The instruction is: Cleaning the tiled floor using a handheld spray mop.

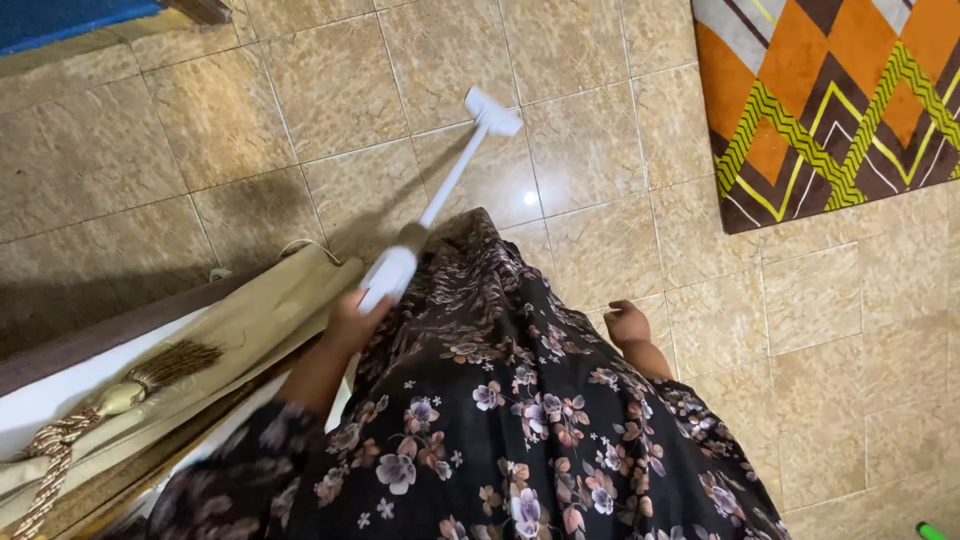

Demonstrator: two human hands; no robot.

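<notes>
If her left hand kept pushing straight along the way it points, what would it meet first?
Probably just bare tiled floor. The left hand points along the white stick vacuum, whose head already rests there; depth is unclear.

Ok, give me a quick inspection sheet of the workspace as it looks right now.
Surface: beige tiled floor, glossy, with a light glare spot.
Job's things: white stick vacuum, head down on the tiles, wand slanting up to the left hand.
Clutter: small green object at the bottom right edge.
Grippers: left hand closed on the vacuum handle; right hand hangs free, fingers curled, holding nothing.
Cables: nothing seen.
Surroundings: orange patterned rug top right; beige curtain with tassel tie-back on the left; blue edge top left.
</notes>
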